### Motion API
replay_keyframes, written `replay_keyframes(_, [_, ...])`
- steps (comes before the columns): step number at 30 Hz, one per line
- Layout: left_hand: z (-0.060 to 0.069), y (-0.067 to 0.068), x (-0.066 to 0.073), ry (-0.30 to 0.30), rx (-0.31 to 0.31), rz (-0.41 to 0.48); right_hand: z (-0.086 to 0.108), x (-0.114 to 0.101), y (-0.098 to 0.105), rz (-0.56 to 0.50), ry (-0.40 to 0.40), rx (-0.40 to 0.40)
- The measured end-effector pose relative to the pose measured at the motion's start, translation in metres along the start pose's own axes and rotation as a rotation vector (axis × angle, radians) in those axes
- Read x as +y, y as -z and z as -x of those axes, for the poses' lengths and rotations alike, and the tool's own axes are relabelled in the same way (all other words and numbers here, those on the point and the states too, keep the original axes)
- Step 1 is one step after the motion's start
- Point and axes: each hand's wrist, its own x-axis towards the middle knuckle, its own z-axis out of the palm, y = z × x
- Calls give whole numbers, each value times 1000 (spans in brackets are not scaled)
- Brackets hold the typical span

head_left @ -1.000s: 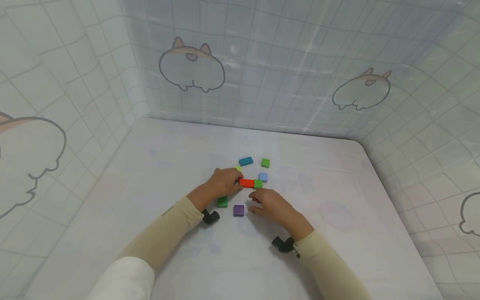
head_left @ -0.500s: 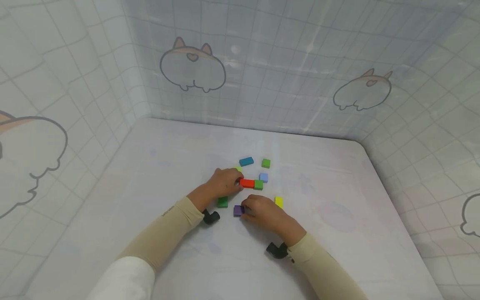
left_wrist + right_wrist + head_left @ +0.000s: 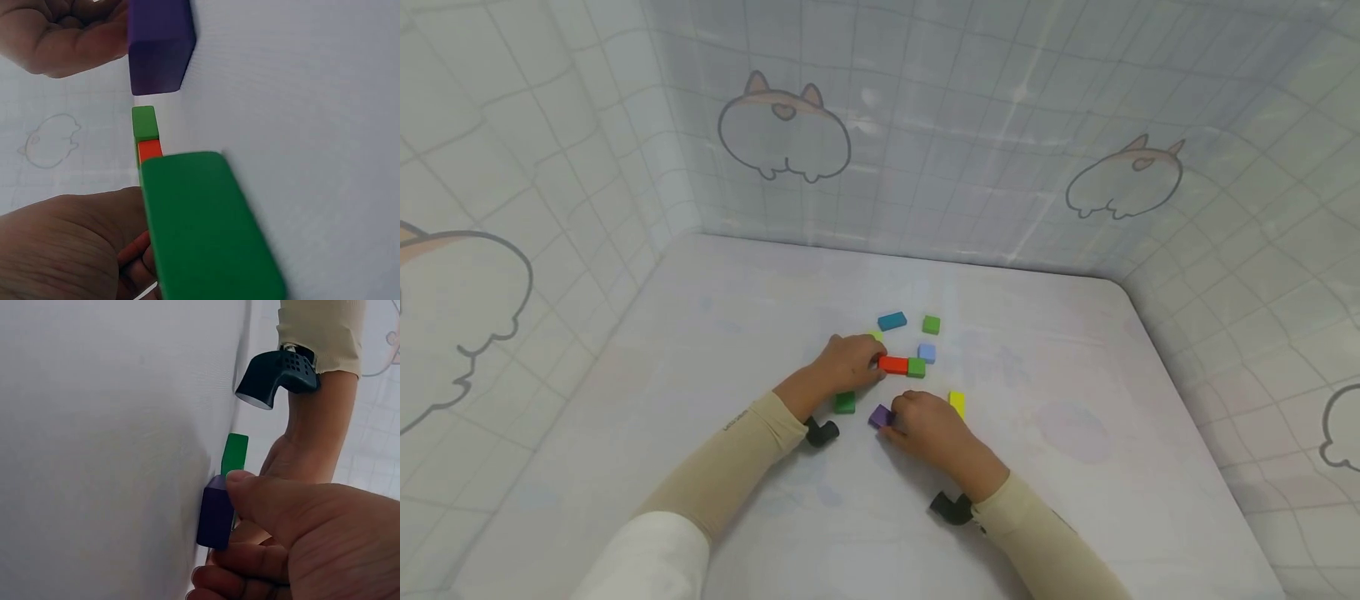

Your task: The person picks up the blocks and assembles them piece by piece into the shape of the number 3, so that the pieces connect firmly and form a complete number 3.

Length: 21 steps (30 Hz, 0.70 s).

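Observation:
In the head view my left hand (image 3: 850,364) grips the left end of a red block (image 3: 892,365), which lies on the table against a bright green block (image 3: 916,367). Part of the red shows between the fingers in the left wrist view. My right hand (image 3: 931,425) pinches a purple block (image 3: 880,416) between thumb and fingers; it sits turned at an angle, low at the table surface. A dark green block (image 3: 203,231) fills the foreground of the left wrist view, just below the left hand.
Beyond the hands lie a teal block (image 3: 892,321), a green block (image 3: 931,325), a light blue block (image 3: 927,353) and a partly hidden lime block (image 3: 876,336). A yellow block (image 3: 957,403) is right of the right hand. Patterned curtains (image 3: 925,150) surround the white table (image 3: 737,283).
My right hand has moved left and nearer to me, taken hold of the purple block and turned it. The yellow block has come into sight behind it. My left hand stays in place.

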Motion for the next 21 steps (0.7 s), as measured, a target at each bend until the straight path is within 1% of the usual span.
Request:
replay_keyframes(4, [0,0,0,2,-2,6,1,-1,0,24,12,17])
replay_keyframes(11, [2,0,0,-1,6,2,-2,2,5,16,33,-18])
replay_keyframes(18, [3,3,1,-7,2,6,-9,11,8,-35,165,-73])
replay_keyframes(21, [3,4,1,-8,-2,12,-11,14,8,-46,182,-102])
